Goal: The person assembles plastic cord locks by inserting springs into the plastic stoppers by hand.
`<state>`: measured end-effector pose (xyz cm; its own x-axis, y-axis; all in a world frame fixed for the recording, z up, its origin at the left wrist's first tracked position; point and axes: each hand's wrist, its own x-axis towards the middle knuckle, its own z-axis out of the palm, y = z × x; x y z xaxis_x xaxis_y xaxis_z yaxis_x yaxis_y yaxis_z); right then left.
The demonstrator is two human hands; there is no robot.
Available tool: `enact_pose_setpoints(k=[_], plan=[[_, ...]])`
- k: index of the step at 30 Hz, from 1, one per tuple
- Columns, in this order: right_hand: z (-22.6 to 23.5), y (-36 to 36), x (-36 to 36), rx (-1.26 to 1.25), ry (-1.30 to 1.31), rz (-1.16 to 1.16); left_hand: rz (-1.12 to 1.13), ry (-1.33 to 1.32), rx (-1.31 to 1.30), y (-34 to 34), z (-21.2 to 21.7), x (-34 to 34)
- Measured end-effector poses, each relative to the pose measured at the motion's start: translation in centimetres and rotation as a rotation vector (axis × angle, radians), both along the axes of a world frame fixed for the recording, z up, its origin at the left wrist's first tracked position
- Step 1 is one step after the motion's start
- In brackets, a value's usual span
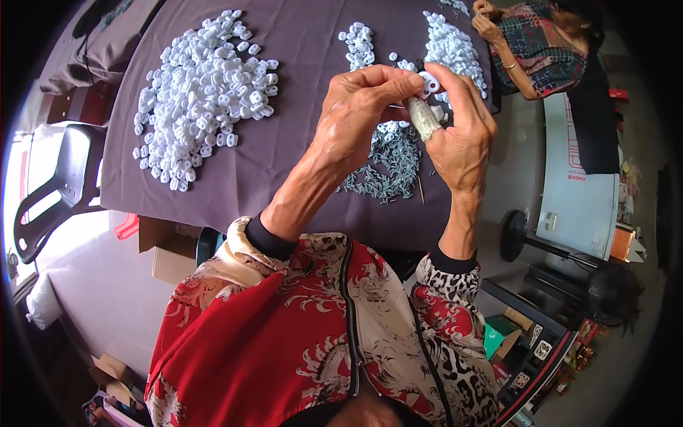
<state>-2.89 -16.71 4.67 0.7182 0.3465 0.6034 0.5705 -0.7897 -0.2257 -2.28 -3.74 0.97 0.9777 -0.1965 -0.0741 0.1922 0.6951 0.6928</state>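
Observation:
My left hand [359,107] and my right hand [462,132] meet above the grey-clothed table [299,43]. Together the fingertips pinch one small white plastic piece [429,82]. My right thumb wears a taped cover [425,117]. Just below the hands lies a heap of small grey metal pins [395,167]. A large pile of white plastic pieces [203,89] spreads out at the table's left. Smaller white piles [452,43] lie behind the hands.
Another person in a patterned top [537,46] sits at the table's far right. A dark chair [57,188] stands left. Cardboard boxes [167,249] sit under the table. A fan stand [562,252] and a white board [576,185] are right.

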Motion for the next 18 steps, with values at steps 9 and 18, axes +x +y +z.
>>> enact_pose_setpoints(k=[9, 18], plan=[[0.34, -0.35, -0.16, -0.052, 0.036, 0.030, -0.057, 0.074, -0.007, 0.33, -0.33, 0.48], [0.29, -0.13, -0.42, -0.084, 0.048, -0.008, -0.071, 0.007, 0.015, 0.12, -0.26, 0.28]])
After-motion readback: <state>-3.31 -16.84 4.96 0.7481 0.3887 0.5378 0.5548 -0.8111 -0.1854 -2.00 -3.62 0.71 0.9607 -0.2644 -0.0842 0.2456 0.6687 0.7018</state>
